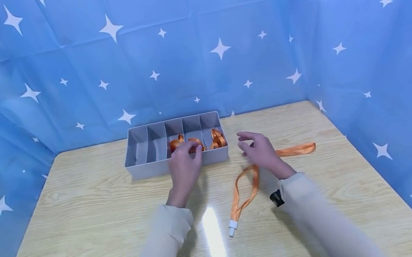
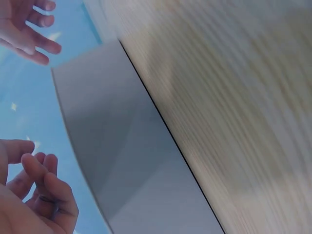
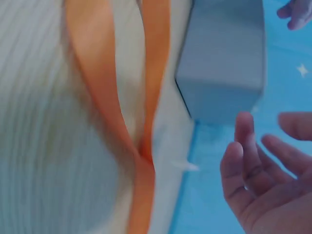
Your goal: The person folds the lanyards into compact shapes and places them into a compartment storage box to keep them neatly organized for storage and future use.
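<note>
My left hand (image 1: 185, 164) is above the front wall of a grey divided box (image 1: 149, 170), fingers loosely bent. In the left wrist view nothing shows between these fingers (image 2: 58, 190). Orange lanyards lie coiled in the box's three rightmost compartments: one in the middle (image 1: 176, 142), one partly behind my left fingers (image 1: 195, 141), one at the right end (image 1: 217, 138). To the right of the box my right hand (image 1: 260, 151) hovers with relaxed, spread fingers, holding nothing. Under it an orange lanyard (image 1: 296, 150) stretches over the table, its white clip (image 1: 232, 225) toward me.
The wooden table (image 1: 97, 237) carries the box near its back edge. A blue curtain with white stars (image 1: 178, 60) rises behind the table and along both sides. A small black object (image 1: 277, 198) sits at the right sleeve's cuff.
</note>
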`<state>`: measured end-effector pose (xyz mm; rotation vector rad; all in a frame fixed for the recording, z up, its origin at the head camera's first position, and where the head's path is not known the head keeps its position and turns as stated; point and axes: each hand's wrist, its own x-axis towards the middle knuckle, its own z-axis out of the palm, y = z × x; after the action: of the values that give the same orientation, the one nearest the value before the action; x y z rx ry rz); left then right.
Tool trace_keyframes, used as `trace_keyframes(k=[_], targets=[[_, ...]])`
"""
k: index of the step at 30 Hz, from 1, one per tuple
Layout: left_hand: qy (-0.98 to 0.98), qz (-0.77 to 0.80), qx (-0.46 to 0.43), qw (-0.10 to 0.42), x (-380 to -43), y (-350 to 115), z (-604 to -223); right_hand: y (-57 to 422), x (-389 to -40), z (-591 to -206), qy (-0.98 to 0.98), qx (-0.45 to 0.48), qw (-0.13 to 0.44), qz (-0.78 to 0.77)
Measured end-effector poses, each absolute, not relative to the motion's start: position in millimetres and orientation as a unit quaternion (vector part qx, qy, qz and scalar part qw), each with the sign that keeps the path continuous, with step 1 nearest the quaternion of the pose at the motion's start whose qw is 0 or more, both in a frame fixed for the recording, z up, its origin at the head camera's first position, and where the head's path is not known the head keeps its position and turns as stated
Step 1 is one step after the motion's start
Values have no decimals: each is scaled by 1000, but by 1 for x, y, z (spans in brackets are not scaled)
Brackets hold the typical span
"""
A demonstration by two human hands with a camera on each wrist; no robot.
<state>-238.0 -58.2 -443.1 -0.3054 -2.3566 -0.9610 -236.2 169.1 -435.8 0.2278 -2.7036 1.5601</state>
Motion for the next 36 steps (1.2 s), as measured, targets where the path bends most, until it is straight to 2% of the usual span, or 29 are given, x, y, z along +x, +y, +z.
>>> trace_keyframes(k=[3,11,30,36], targets=[[-882,-366,-139,262,-232,-46,-442,183,-233,-432,-883,79,-7,463],[-904,-368,-168,136,-218,-21,-444,208,-229,-446,-915,91,-56,389],[-928,-323,-184,-31,-210,5,-459,210,-222,-464,-939,70,-86,324],[-931,-310,-185,-59,-209,9,-462,208,-223,-468,-936,74,-85,334]])
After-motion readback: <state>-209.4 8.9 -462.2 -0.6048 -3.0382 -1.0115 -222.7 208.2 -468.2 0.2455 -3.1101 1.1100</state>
